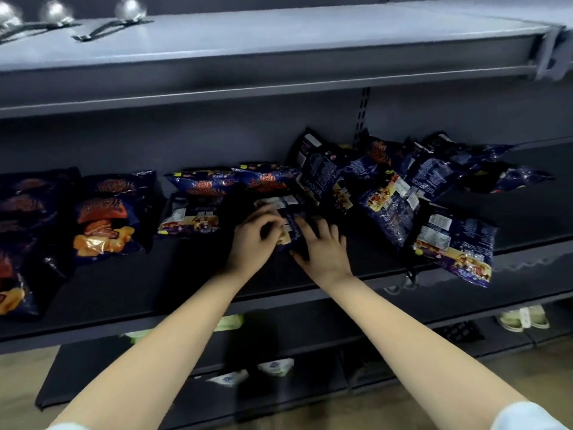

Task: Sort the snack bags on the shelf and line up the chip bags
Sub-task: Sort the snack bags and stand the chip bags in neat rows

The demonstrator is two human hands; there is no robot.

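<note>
Item 1: held bag [286,220], dark blue, lying on the shelf [148,274] between the row of chip bags [105,221] at left and the loose heap of bags [400,193] at right.
Handling, in our judgement: we needed to lift it free of the bags behind, turn it face up, and set it square beside the row.
Item 2: left hand [252,235], fingers curled about the bag's left edge, gripping.
Item 3: right hand [324,246], fingers spread and straight, resting flat on it. Both forearms reached forward.
</note>
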